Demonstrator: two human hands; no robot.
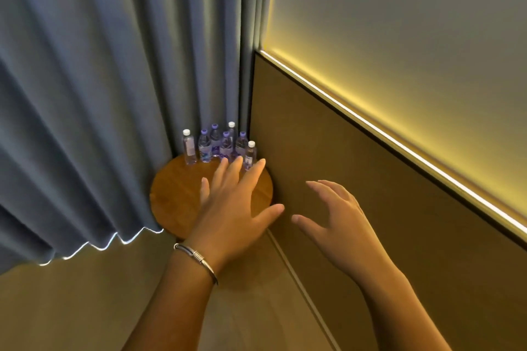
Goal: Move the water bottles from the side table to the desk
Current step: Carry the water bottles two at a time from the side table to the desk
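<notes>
Water bottles (219, 145), seven, upright, clustered at the far edge of the round wooden tabletop (176, 194) against the curtain (99, 94); label text too small to read. Left hand (231, 208): fingers spread, empty, covering part of the tabletop, fingertips near the front bottles. Right hand (333, 214): open, empty, beside the wall panel (370, 179).

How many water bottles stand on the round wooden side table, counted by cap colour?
Clear plastic bottles with white caps: 3
Clear plastic bottles with purple caps: 4
Total: 7, all upright at the far edge of the round wooden side table.
</notes>
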